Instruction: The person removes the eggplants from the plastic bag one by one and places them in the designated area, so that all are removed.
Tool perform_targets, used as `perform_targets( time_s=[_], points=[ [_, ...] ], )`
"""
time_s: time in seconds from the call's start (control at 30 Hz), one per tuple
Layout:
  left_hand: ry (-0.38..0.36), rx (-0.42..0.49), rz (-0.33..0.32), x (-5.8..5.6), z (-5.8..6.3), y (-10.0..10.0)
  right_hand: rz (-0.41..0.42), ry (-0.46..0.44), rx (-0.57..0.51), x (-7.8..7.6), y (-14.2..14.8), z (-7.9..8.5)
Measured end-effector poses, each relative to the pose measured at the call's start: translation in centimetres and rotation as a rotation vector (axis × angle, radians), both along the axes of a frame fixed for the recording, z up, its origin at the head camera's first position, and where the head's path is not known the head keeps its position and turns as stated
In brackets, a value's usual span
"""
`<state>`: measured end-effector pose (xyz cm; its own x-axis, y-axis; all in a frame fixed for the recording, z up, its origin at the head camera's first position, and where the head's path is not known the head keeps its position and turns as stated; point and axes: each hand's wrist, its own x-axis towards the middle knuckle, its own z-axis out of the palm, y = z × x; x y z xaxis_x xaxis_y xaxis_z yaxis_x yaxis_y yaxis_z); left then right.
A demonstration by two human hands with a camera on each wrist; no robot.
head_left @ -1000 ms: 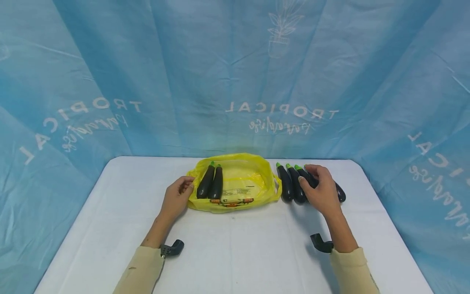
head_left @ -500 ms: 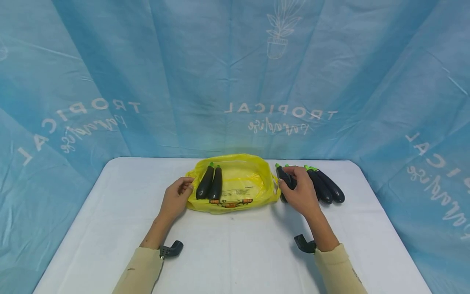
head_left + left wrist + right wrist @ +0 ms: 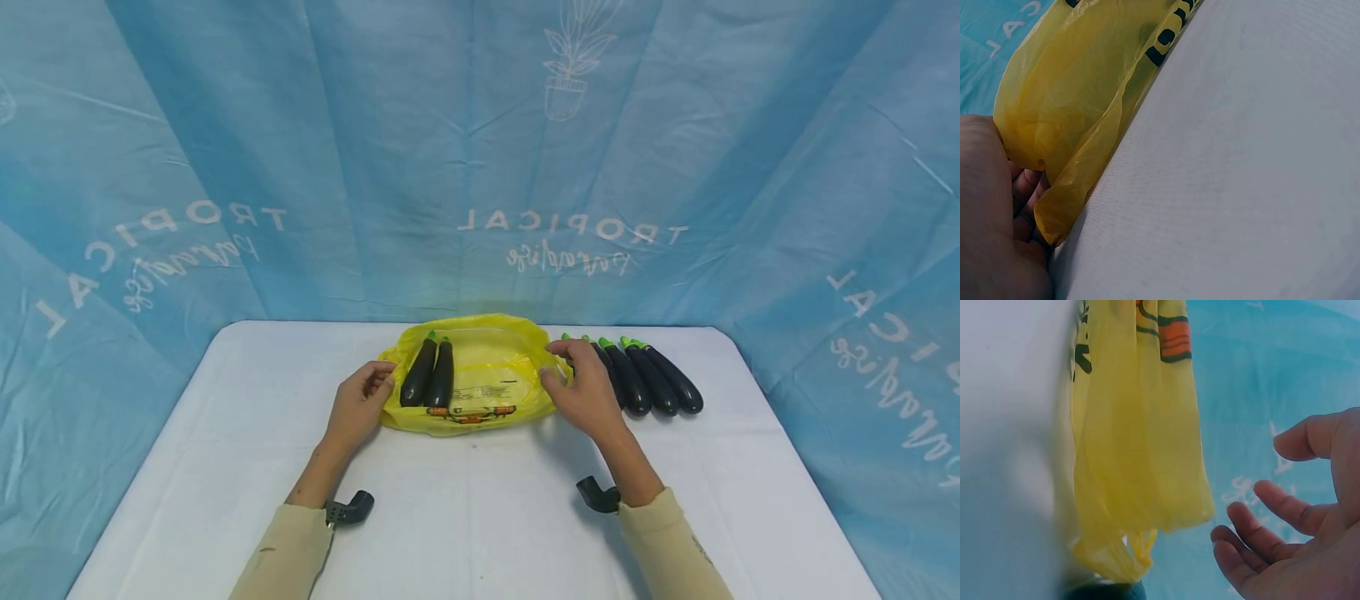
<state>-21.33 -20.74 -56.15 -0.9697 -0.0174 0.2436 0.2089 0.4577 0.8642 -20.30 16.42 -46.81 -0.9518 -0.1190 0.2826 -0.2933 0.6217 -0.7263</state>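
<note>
A yellow plastic bag (image 3: 495, 354) lies on the table with its mouth spread. Inside its left half, two dark eggplants (image 3: 444, 375) rest side by side, green stem ends pointing away. My left hand (image 3: 360, 408) grips the bag's left edge; in the left wrist view its curled fingers (image 3: 1024, 186) are partly hidden by the plastic. Over the bag's right end hovers my right hand (image 3: 588, 396), holding nothing. The right wrist view shows its thumb and fingers spread apart, beside the bag (image 3: 1141, 437). Several more eggplants (image 3: 660, 379) lie in a row just right of the bag, the nearest partly covered by that hand.
A white cloth covers the table (image 3: 472, 517). Behind and at both sides hangs a blue printed curtain (image 3: 405, 167). Each wrist wears a black camera mount (image 3: 351, 508).
My right hand has moved left from over the row of eggplants to the bag's right end, its fingers parted. The left hand, bag and eggplants have stayed in place.
</note>
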Motion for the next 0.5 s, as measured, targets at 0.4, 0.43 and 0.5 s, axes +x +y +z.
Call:
perform_targets(
  time_s=[0.4,0.43,0.5],
  points=[
    [-0.011,0.008,0.003,0.1,0.2,0.1,0.009,0.017,-0.002,-0.3,-1.8,-0.1],
    [-0.013,0.006,0.005,0.1,0.2,0.1,0.009,0.018,0.002,-0.3,-2.0,-0.2],
    [-0.013,0.004,0.006,0.1,0.2,0.1,0.017,0.023,0.002,-0.4,-2.3,-0.2]
  ],
)
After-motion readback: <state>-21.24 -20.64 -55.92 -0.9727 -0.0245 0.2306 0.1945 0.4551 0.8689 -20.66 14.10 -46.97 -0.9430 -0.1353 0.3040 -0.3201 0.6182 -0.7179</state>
